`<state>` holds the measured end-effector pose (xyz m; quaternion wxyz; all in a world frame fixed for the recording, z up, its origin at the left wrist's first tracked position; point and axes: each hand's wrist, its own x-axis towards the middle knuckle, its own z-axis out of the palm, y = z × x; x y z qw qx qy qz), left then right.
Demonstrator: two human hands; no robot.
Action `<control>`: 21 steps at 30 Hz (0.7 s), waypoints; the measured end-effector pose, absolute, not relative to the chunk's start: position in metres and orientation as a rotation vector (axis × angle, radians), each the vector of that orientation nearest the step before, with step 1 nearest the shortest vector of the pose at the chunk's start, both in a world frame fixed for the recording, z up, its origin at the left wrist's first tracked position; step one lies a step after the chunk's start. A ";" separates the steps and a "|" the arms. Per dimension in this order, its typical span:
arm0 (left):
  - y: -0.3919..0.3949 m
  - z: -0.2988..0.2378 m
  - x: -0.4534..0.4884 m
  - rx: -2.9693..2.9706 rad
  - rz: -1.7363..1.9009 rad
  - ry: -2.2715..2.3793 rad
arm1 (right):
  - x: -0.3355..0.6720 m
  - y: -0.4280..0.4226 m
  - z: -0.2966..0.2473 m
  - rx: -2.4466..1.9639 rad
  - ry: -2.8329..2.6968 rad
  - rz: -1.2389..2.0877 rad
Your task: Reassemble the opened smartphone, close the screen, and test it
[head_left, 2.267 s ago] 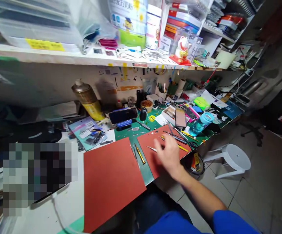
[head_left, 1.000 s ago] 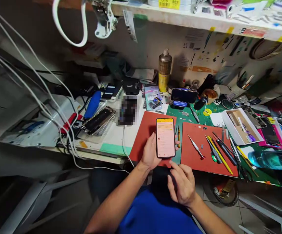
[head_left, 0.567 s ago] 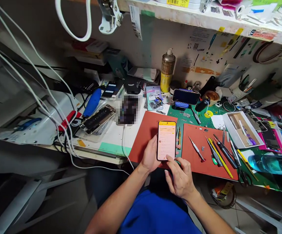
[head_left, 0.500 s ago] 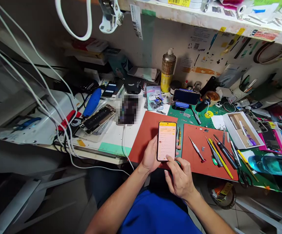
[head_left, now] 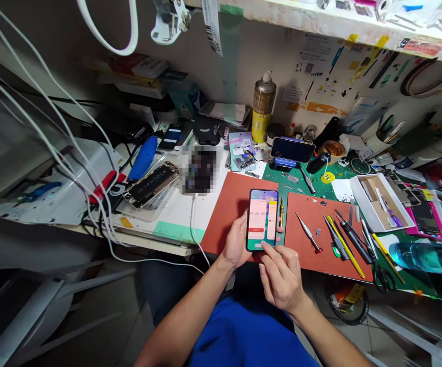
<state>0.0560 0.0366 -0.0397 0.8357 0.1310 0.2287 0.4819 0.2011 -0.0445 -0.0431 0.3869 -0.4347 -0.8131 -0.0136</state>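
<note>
My left hand (head_left: 236, 243) grips a lit smartphone (head_left: 262, 218) upright by its left edge, above the near edge of the workbench. The screen shows several app cards side by side. My right hand (head_left: 282, 278) is just below the phone, its index finger stretched out and touching the bottom of the screen while the other fingers curl in. Under the phone lie two red mats (head_left: 224, 214), with a yellow-handled screwdriver (head_left: 281, 211) in the gap between them.
Screwdrivers, tweezers and a yellow pry tool (head_left: 345, 239) lie on the right mat. A spray can (head_left: 263, 107), a phone on a stand (head_left: 293, 150), a white parts tray (head_left: 381, 201) and an opened phone (head_left: 150, 183) stand around. White cables (head_left: 72, 153) hang at left.
2.3 s ago my right hand reached over the tools with no phone held. Since then both hands took up the phone; its screen has switched from a yellow list to app cards.
</note>
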 end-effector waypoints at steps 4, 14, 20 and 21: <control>0.035 -0.042 0.056 0.299 1.032 0.493 | 0.196 -0.038 -0.041 -1.172 -2.117 -0.043; 0.035 -0.046 0.057 0.287 1.069 0.522 | 0.196 -0.034 -0.044 -1.291 -2.100 -0.022; 0.035 -0.046 0.056 0.308 1.061 0.497 | 0.200 -0.044 -0.046 -1.160 -1.924 -0.013; 0.035 -0.045 0.056 0.310 1.055 0.493 | 0.201 -0.045 -0.046 -1.149 -1.897 -0.002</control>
